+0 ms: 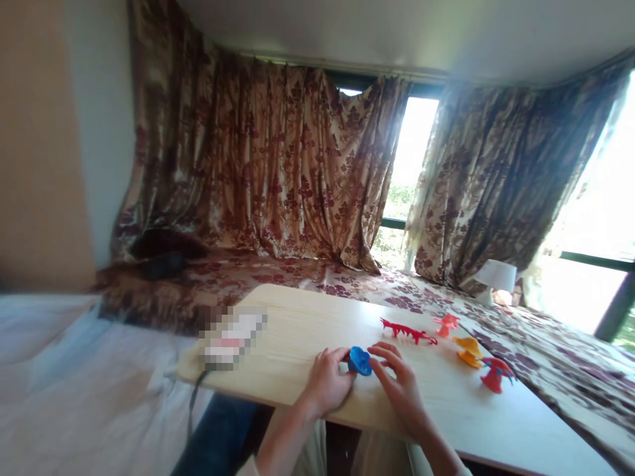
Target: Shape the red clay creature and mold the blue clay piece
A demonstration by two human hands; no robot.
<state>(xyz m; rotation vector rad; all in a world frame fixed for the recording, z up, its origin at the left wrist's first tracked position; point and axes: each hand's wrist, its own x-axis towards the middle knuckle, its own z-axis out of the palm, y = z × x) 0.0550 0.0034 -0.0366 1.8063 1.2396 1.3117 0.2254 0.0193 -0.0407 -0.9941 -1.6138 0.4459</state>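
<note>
A small blue plastic cup-shaped piece [360, 361] with a wavy rim is between my hands, close to the near edge of the table. My left hand [329, 378] grips its left side between thumb and fingers. From the right, my right hand [397, 378] reaches to the piece, its fingers spread and a fingertip at or very near the rim. Whether that fingertip presses on it I cannot tell. Beyond my right hand lies a long red plastic strip [407, 332] with short prongs along it.
On the pale table [307, 317], to the right, stand an orange-red piece [447, 324], a yellow piece [469, 352] and a red piece with blue parts [495, 375]. A blurred-out object [233, 338] with a cable lies at the left. A white lamp [497, 275] stands behind.
</note>
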